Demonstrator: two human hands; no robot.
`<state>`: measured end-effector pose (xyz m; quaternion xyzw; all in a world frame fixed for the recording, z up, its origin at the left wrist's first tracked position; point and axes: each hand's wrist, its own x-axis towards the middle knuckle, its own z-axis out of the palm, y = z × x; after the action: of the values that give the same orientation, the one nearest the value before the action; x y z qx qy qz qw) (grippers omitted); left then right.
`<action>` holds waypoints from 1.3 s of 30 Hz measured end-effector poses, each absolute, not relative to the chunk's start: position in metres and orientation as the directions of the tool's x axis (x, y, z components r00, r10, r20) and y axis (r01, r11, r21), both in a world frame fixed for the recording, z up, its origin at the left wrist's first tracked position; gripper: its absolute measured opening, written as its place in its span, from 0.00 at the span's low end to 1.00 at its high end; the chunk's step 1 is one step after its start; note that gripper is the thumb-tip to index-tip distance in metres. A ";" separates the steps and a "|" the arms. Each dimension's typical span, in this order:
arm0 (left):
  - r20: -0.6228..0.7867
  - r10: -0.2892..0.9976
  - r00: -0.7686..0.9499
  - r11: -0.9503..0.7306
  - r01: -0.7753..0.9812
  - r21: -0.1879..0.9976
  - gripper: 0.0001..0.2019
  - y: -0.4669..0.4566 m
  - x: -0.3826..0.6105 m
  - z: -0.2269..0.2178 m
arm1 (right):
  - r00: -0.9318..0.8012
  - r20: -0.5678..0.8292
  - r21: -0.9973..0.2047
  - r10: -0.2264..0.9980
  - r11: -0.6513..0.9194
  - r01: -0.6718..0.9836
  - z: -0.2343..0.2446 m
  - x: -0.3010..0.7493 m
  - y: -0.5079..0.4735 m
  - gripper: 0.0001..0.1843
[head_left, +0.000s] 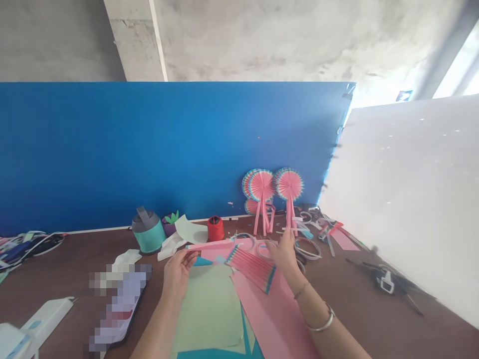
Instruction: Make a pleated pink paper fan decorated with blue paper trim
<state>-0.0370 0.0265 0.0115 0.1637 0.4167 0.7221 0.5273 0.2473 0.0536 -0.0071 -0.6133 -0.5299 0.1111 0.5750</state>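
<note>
My left hand (178, 271) rests on the near edge of a pale green paper sheet (211, 311), fingers curled lightly over its top corner. My right hand (283, 252) reaches forward over a pink sheet (273, 319), fingers stretched toward a white strip (290, 229) by the standing paper fans. Between the hands lies a pleated pink and blue paper strip (252, 268), folded like an accordion. Two finished pink fans (273, 187) on stick handles lean against the blue board (149, 149).
A teal and grey bottle (147, 232), a small purple pot (170, 224) and a red thread spool (215, 228) stand at the back. Tape rings (307, 248) and paper scraps lie at the right. A white panel (411, 199) borders the right side; cables (30, 244) lie far left.
</note>
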 end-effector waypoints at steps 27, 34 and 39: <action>-0.006 0.947 -0.322 -0.103 -0.319 0.942 0.15 0.009 -0.004 0.000 | -0.220 0.538 -0.638 0.814 0.563 0.525 0.021 0.190 0.003 0.11; 0.106 0.974 -0.201 -0.139 -0.154 0.978 0.14 -0.001 0.014 -0.004 | -0.450 0.594 -0.391 0.667 0.728 0.563 0.015 0.182 0.000 0.13; 0.127 0.977 -0.169 -0.155 -0.165 0.974 0.14 -0.002 0.016 -0.006 | -0.466 0.606 -0.355 0.645 0.743 0.567 0.016 0.186 0.001 0.15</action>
<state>0.0156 -0.0021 -0.0057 0.4468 0.4547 0.6146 0.4648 0.1857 0.0009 0.0159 -0.3545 -0.8545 0.0516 0.3762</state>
